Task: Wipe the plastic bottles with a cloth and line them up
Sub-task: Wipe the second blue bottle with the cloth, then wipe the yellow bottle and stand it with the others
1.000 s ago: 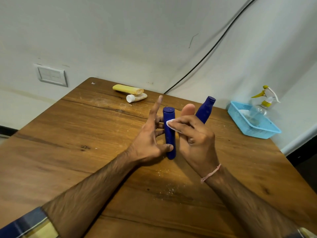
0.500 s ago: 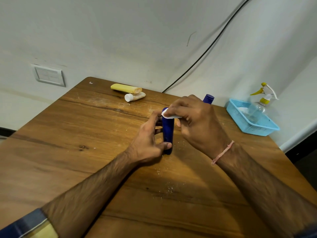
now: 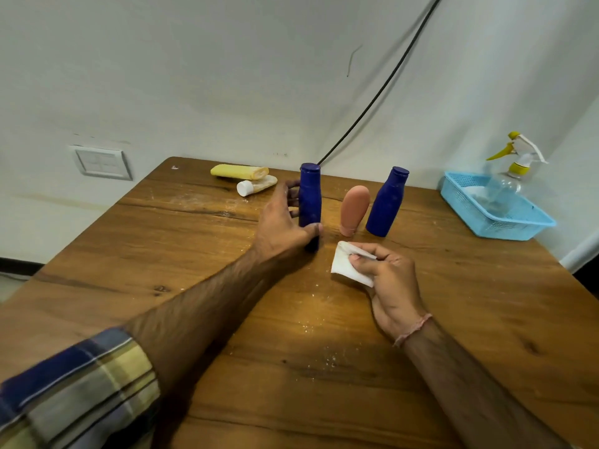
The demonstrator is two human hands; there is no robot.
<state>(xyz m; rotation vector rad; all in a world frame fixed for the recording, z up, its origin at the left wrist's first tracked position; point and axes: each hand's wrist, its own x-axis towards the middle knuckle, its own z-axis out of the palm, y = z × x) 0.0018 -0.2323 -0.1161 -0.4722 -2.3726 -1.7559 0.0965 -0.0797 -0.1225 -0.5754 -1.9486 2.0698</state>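
Observation:
My left hand grips a tall dark blue bottle that stands upright on the wooden table. To its right stand a peach bottle, cap down, and a second blue bottle. My right hand holds a folded white cloth low over the table, in front of the peach bottle and apart from all three bottles. Two tubes lie at the back left: a yellow tube and a cream tube with a white cap.
A light blue basket sits at the table's back right edge with a clear spray bottle in it. A black cable runs down the wall behind the bottles. White specks dust the table near my arms.
My right hand has come off the top of the blue bottle with the cloth and dropped toward the table. My left hand has moved the bottle farther back, uncovering the peach bottle.

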